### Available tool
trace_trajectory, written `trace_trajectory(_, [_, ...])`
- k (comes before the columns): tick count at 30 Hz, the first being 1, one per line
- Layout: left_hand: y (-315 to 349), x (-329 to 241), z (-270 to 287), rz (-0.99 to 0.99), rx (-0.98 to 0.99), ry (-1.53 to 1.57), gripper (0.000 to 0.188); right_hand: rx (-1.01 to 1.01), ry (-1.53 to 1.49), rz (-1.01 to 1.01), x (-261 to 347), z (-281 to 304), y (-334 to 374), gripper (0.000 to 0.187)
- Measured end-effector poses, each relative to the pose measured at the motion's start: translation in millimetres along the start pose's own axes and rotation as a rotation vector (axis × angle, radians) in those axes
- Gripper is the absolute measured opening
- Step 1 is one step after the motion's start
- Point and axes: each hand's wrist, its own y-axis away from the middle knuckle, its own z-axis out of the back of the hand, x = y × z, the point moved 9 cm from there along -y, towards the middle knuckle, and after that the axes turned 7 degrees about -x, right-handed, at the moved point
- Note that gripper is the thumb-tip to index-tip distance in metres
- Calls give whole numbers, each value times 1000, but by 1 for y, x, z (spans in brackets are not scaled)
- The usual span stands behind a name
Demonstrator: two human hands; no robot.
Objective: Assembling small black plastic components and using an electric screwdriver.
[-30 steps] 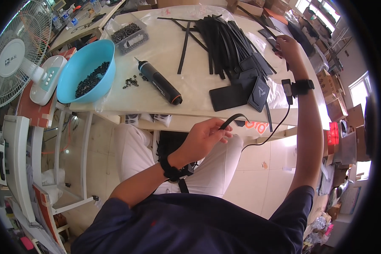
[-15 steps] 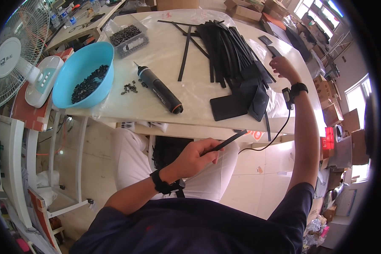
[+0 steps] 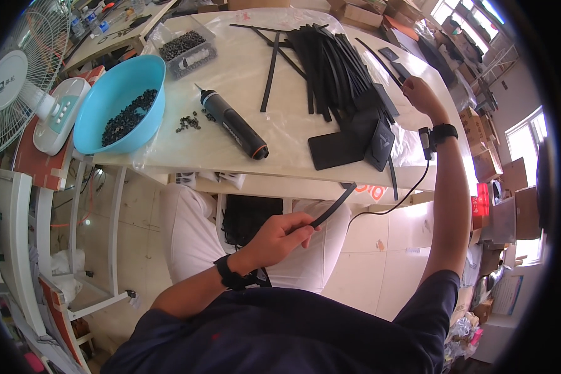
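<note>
In my left hand [image 3: 280,238], low in front of my lap, I grip a flat black strip [image 3: 335,204] that points up and right towards the table edge. My right hand [image 3: 420,96] is stretched out over the right side of the table. Its fingers are closed at the near end of a second, longer black strip [image 3: 378,61], which slants away to the far left. Just left of that strip lies a heap of black strips [image 3: 330,68]. Flat black plates [image 3: 336,149] overlap at the heap's near end. Two small black pieces [image 3: 388,54] lie beyond my right hand.
A black electric screwdriver [image 3: 234,124] lies mid-table beside a few small dark parts [image 3: 189,121]. To the left stand a blue basin [image 3: 149,128] and a clear box [image 3: 209,57], both holding small dark parts. A fan [image 3: 9,87] stands far left. A cable [image 3: 386,215] trails from my right wrist.
My right hand has shifted slightly, and a long strip now extends from it, apart from the heap. The left hand's strip has dipped a little lower and left.
</note>
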Motion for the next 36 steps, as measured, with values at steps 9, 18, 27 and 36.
trace_trajectory(9, [8,7,-3,70,-24,-38,17,200,-187,266,96,-18,55,11])
trace_trajectory(18, [0,18,-1,85,-18,73,18,259,-182,-217,17,-37,28,35])
trace_trajectory(27, [-6,4,6,29,-40,19,19,177,-429,-332,-35,-42,14,35])
trace_trajectory(36, [0,6,26,-23,-114,233,27,-212,-379,-56,50,51,71,36])
